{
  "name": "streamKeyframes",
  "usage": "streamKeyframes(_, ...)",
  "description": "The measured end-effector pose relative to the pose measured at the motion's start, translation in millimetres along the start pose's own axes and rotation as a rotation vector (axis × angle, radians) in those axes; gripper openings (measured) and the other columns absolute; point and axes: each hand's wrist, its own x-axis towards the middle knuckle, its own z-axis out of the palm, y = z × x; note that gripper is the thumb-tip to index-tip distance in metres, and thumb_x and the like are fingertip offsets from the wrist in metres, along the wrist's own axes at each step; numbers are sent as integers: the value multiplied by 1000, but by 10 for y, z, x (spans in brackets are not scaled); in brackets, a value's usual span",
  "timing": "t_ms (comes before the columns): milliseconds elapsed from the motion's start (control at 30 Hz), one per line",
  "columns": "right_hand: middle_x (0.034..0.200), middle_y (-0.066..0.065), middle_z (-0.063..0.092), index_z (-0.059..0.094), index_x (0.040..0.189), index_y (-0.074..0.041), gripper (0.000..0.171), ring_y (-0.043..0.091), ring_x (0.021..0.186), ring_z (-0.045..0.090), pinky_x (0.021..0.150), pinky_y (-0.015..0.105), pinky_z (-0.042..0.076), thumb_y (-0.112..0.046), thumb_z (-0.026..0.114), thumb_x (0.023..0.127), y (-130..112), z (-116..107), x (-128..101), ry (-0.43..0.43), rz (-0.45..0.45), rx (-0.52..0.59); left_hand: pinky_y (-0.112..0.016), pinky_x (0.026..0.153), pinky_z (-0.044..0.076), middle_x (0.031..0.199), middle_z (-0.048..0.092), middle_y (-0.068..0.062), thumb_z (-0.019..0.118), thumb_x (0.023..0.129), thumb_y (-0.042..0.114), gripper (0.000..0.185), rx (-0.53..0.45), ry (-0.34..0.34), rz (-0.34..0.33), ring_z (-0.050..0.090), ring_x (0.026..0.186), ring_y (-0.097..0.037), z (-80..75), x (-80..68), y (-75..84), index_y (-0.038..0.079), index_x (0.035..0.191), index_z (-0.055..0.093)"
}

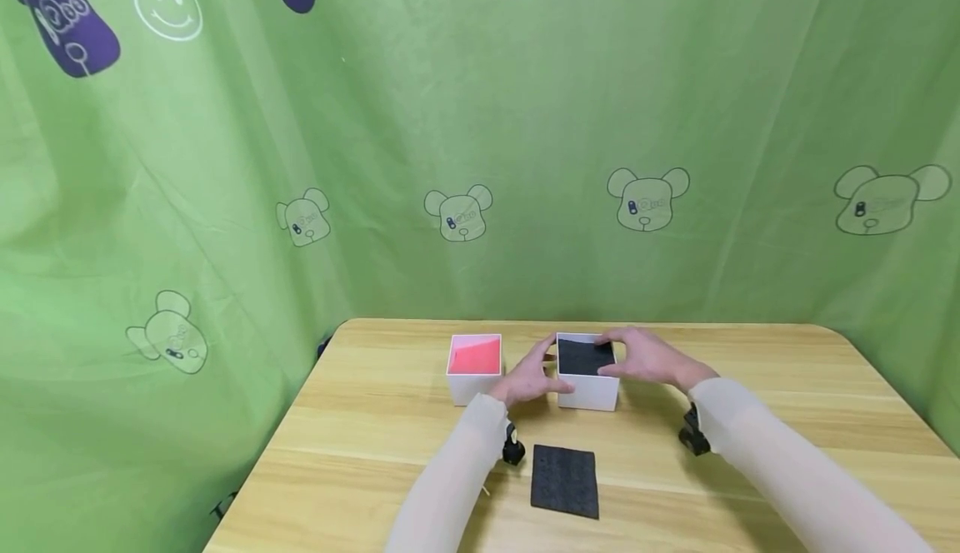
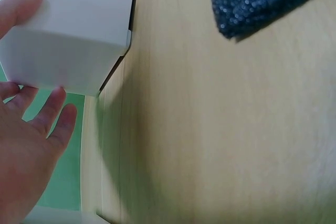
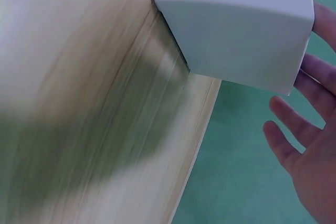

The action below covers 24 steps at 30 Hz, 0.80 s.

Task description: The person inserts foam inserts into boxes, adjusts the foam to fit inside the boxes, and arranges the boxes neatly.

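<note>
A white box (image 1: 588,393) with dark foam (image 1: 585,357) inside stands on the table in the head view. At its left side, my left hand (image 1: 527,376) holds it, thumb on the front face and other fingers toward the back. My right hand (image 1: 651,356) reaches over the right rim, its thumb and fingertips touching the foam or the rim; which of these is hard to tell. Some of its fingers (image 3: 296,121) extend loosely past the box in the right wrist view. A separate square dark foam pad (image 1: 564,480) lies flat in front of the box.
Just left of my left hand stands a second white box (image 1: 468,388) with a pink-red piece (image 1: 476,356) inside. The wooden table (image 1: 360,453) ends at a back edge near a green printed curtain (image 1: 540,270).
</note>
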Motion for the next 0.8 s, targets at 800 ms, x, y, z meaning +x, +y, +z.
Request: streamKeyframes(800, 117, 2, 60, 61, 119, -7, 47, 24, 107, 55, 91, 46, 47, -31, 73, 81, -645, 300, -792, -127, -269, -24, -33, 102, 38, 152, 26, 1, 83, 72, 17, 105, 12, 3, 13, 42, 126, -18, 12, 16, -20, 17, 153, 16)
